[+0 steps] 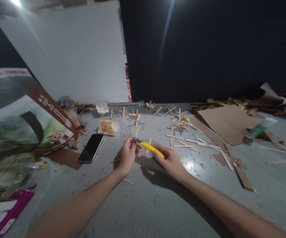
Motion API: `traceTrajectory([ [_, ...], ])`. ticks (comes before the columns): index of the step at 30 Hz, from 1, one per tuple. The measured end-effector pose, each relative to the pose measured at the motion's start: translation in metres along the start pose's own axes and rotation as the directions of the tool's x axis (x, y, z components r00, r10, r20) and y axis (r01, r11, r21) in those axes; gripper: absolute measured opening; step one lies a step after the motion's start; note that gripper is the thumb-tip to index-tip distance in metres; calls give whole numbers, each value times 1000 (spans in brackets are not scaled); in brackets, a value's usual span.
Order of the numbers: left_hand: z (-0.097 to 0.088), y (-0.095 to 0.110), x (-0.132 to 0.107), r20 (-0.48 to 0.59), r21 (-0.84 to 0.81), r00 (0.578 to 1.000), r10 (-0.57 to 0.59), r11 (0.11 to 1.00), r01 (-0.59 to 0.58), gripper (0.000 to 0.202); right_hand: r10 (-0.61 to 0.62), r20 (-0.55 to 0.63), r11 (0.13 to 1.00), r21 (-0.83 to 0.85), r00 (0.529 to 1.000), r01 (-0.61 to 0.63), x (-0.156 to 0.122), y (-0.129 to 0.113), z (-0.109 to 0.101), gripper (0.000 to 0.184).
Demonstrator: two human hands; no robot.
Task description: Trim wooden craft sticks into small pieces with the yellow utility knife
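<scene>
My right hand point(169, 162) is closed round a yellow utility knife point(153, 149), whose blade points left toward my other hand. My left hand point(128, 155) pinches a wooden craft stick point(136, 132) that stands up from the fingers, and the blade meets it near the fingertips. Under the hands a red pencil point(115, 161) lies on the grey table, partly hidden. Another loose stick point(149, 146) lies just behind the knife. Beyond the hands are several crossed-stick pieces point(158, 112) and a pile of them point(180, 125).
At left are a phone point(90, 148), a printed bag point(28, 122), a wrapped snack point(108, 127) and a magenta object point(9, 211). To the right lie loose sticks point(207, 145), brown cardboard point(228, 124) and a green-and-white tube point(261, 128). White and black panels point(207, 49) stand behind.
</scene>
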State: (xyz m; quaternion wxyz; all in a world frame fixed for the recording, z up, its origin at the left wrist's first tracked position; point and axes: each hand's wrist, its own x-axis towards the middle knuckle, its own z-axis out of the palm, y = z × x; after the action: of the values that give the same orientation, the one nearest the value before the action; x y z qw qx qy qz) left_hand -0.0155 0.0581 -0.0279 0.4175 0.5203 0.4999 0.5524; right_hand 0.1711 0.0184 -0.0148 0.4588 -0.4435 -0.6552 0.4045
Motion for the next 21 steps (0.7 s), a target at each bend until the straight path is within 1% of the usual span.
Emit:
traceTrajectory([
  [4,-1,0,0,7,-15,1000,18,1000,-18,26,11,4,1000,18,1000,-11,0,1,1,47],
  [11,-1,-1,1,-7,-22,1000,1,1000,-1,22,18,-13,1000,-3,1000,-18,2,4,3,46],
  [18,0,4,-2,-18,-1,1000,12,1000,-12,20,26,29,999,-21,999,-25,4,6,3,51],
  [21,0,6,-4,12,22,1000,19,1000,-19,20,6,30,1000,-14,1000,-5,3,6,3,50],
])
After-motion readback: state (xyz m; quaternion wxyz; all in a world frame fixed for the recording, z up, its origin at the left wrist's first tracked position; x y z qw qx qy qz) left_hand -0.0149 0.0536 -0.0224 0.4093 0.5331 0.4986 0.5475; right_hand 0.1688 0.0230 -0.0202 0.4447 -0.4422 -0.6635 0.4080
